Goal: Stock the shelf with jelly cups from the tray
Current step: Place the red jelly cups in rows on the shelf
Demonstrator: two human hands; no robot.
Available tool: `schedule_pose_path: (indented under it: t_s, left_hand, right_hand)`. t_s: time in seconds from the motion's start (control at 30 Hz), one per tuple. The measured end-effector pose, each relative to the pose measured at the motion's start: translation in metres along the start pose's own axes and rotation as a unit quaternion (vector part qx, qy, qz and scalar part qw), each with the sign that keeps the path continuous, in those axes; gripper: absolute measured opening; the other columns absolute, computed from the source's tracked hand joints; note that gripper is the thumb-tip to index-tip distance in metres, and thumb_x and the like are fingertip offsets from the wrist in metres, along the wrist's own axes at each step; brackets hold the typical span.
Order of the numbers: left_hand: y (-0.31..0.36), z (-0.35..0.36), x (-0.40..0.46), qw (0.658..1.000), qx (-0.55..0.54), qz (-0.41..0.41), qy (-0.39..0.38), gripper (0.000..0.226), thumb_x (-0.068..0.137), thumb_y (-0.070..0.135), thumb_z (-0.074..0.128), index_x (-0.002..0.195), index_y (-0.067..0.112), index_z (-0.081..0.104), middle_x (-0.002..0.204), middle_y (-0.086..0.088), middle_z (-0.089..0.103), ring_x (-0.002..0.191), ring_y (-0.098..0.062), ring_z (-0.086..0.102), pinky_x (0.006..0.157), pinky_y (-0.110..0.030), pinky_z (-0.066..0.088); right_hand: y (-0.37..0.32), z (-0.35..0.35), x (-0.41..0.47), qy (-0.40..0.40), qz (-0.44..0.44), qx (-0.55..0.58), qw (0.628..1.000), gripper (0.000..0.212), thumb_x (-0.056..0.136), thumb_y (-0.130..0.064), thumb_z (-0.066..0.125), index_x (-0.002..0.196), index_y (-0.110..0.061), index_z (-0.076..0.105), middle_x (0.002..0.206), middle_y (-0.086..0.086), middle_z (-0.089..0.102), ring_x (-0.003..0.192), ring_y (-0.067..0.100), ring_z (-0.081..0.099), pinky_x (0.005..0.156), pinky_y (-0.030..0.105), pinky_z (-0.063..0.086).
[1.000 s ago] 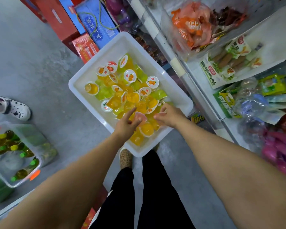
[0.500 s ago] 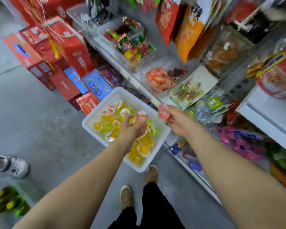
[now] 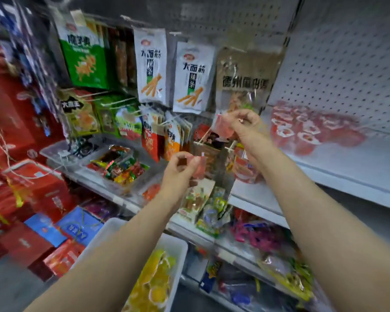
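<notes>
Up at the shelf (image 3: 347, 167), ahead and to the right of both sets of fingers, a cluster of red jelly cups (image 3: 311, 129) already sits on the white board. The right hand (image 3: 245, 124) is raised nearest to them, its fingers (image 3: 234, 119) pinching a pink jelly cup (image 3: 223, 129) by its side. The left hand (image 3: 180, 170) is lower and further back, fingers closed on a second pink cup (image 3: 198, 167). Below the forearms, the white tray (image 3: 178, 244) holds the yellow cups.

To my eye the carry is nearly over and the set-down is next. I would bring the right cup in level, lid up, just beside the red ones without knocking them, and let go only once its base rests flat. The left cup can follow into the neighbouring gap. The picture is blurred, so which way up each cup is held is hard to tell.
</notes>
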State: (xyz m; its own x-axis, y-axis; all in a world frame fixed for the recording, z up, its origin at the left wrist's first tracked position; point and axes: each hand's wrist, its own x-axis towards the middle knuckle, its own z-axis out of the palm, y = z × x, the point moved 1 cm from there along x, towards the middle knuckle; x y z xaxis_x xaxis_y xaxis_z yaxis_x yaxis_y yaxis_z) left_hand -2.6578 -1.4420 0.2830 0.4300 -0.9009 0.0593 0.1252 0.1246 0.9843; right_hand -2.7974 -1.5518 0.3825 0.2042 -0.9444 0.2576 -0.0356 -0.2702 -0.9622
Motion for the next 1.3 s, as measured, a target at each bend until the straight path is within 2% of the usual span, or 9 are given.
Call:
schedule_pose_path:
  t_s: [0.13, 0.2, 0.27, 0.37, 0.5, 0.67, 0.77, 0.97, 1.3]
  left_hand:
    - [0.037, 0.058, 0.006, 0.998, -0.001, 0.057, -0.037, 0.016, 0.088, 0.038, 0.07, 0.097, 0.029, 0.06, 0.098, -0.008, 0.071, 0.084, -0.024, 0.069, 0.068, -0.039, 0.056]
    - [0.05, 0.087, 0.008, 0.996, -0.007, 0.079, -0.051, 0.016, 0.09, 0.034, 0.069, 0.099, 0.024, 0.06, 0.095, -0.004, 0.071, 0.083, -0.021, 0.07, 0.068, -0.034, 0.056]
    - [0.06, 0.113, 0.008, 0.993, -0.024, 0.093, -0.067, 0.021, 0.091, 0.031, 0.068, 0.105, 0.018, 0.059, 0.099, -0.006, 0.07, 0.084, -0.021, 0.071, 0.062, -0.026, 0.056]
    - [0.069, 0.146, 0.005, 0.99, -0.033, 0.105, -0.092, 0.023, 0.086, 0.04, 0.07, 0.101, 0.026, 0.059, 0.106, -0.011, 0.07, 0.094, -0.035, 0.069, 0.062, -0.029, 0.057]
    - [0.075, 0.183, 0.0, 0.985, -0.051, 0.109, -0.122, 0.024, 0.086, 0.031, 0.072, 0.104, 0.025, 0.057, 0.1, -0.006, 0.071, 0.091, -0.031, 0.071, 0.072, -0.037, 0.058]
    - [0.081, 0.214, -0.003, 0.983, -0.067, 0.107, -0.133, 0.031, 0.087, 0.02, 0.072, 0.113, 0.018, 0.056, 0.083, 0.011, 0.073, 0.082, -0.016, 0.071, 0.076, -0.036, 0.058]
    - [0.081, 0.224, -0.002, 0.982, -0.073, 0.1, -0.142, 0.03, 0.087, 0.016, 0.072, 0.111, 0.025, 0.057, 0.099, 0.003, 0.073, 0.092, -0.018, 0.071, 0.078, -0.033, 0.058]
    - [0.082, 0.238, 0.001, 0.98, -0.076, 0.085, -0.162, 0.039, 0.086, 0.007, 0.072, 0.116, 0.027, 0.058, 0.109, -0.009, 0.069, 0.102, -0.024, 0.069, 0.09, -0.038, 0.057]
    - [0.081, 0.278, 0.006, 0.983, -0.049, 0.081, -0.157, 0.041, 0.087, 0.001, 0.07, 0.115, 0.029, 0.059, 0.104, -0.013, 0.069, 0.086, -0.025, 0.071, 0.093, -0.052, 0.054]
  right_hand:
    - [-0.052, -0.065, 0.01, 0.074, -0.054, -0.022, 0.996, 0.026, 0.07, -0.042, 0.086, 0.076, -0.024, 0.069, 0.089, 0.01, 0.074, 0.086, 0.029, 0.07, 0.081, 0.047, 0.057]
    - [-0.066, -0.098, 0.015, 0.107, -0.069, -0.023, 0.992, 0.022, 0.075, -0.034, 0.086, 0.074, -0.023, 0.067, 0.083, 0.007, 0.073, 0.08, 0.023, 0.068, 0.077, 0.042, 0.056]
    - [-0.076, -0.132, 0.019, 0.141, -0.074, -0.026, 0.987, 0.029, 0.068, -0.041, 0.088, 0.077, -0.023, 0.067, 0.084, 0.004, 0.075, 0.083, 0.024, 0.071, 0.077, 0.04, 0.056]
    - [-0.08, -0.183, 0.021, 0.199, -0.073, -0.054, 0.976, 0.035, 0.065, -0.047, 0.087, 0.083, -0.023, 0.07, 0.084, -0.003, 0.074, 0.083, 0.016, 0.071, 0.077, 0.037, 0.057]
    - [-0.061, -0.238, 0.016, 0.261, -0.054, -0.108, 0.958, 0.029, 0.068, -0.046, 0.086, 0.08, -0.025, 0.07, 0.08, -0.008, 0.07, 0.076, 0.012, 0.065, 0.077, 0.037, 0.058]
    - [-0.015, -0.263, 0.015, 0.244, 0.006, -0.167, 0.955, 0.024, 0.072, -0.032, 0.088, 0.087, -0.02, 0.073, 0.087, -0.01, 0.072, 0.079, 0.009, 0.066, 0.082, 0.038, 0.059]
    - [0.009, -0.268, 0.017, 0.218, 0.042, -0.198, 0.955, 0.025, 0.075, -0.026, 0.086, 0.092, -0.019, 0.07, 0.099, -0.006, 0.071, 0.083, 0.012, 0.066, 0.082, 0.032, 0.057]
    - [0.024, -0.271, 0.029, 0.186, 0.085, -0.239, 0.949, 0.022, 0.081, -0.022, 0.081, 0.098, -0.019, 0.067, 0.099, -0.006, 0.063, 0.076, 0.008, 0.057, 0.054, 0.006, 0.039]
    - [0.023, -0.288, 0.043, 0.161, 0.061, -0.289, 0.942, 0.036, 0.081, -0.043, 0.077, 0.106, -0.02, 0.067, 0.107, -0.007, 0.066, 0.092, 0.01, 0.057, 0.076, 0.022, 0.04]
